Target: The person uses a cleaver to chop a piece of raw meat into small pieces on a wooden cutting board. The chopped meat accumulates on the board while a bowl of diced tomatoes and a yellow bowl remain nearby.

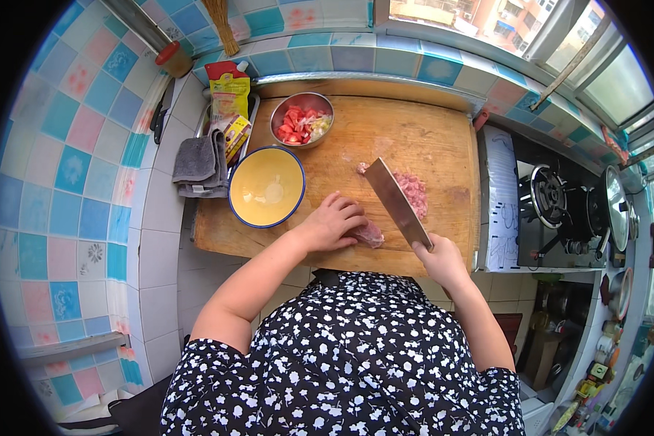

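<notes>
On a large wooden cutting board [341, 178], my left hand [332, 224] rests with its fingers curled over a piece of raw meat [368, 234]. My right hand [442, 259] grips the handle of a cleaver [398, 203], whose broad blade points up and left across the board. Chopped pink meat [412, 193] lies just right of the blade and is partly covered by it. A small scrap of meat [362, 168] sits by the blade's far end. The blade is apart from the piece under my left hand.
A yellow bowl with a blue rim [303, 190] stands at the board's left. Behind it is a metal bowl [325, 136] of cut tomato and pale pieces. A grey towel [200, 163] and a yellow packet [230, 96] lie farther left. A gas stove [548, 198] is at right.
</notes>
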The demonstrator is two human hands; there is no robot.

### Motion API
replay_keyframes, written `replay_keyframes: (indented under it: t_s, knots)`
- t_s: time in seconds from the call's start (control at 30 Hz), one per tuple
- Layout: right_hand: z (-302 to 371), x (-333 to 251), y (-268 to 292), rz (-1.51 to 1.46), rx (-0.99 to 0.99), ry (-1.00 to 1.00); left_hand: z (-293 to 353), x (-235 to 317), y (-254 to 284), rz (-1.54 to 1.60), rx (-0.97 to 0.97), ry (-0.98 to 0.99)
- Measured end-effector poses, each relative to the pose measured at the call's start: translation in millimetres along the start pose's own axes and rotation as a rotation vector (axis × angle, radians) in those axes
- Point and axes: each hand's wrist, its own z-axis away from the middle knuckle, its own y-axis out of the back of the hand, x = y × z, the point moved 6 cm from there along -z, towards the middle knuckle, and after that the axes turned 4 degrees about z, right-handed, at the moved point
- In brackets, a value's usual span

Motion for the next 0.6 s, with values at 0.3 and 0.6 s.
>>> replay_keyframes:
  t_s: [0.3, 0.6]
  knots:
    - [-7, -7, -8, 0.139, 0.000, 0.027, 11, -6, -17, 0.057, 0.250, 0.352]
    - [1, -16, -12, 0.263, -0.011, 0.059, 2, 16, -11, -0.052, 0.156, -0.026]
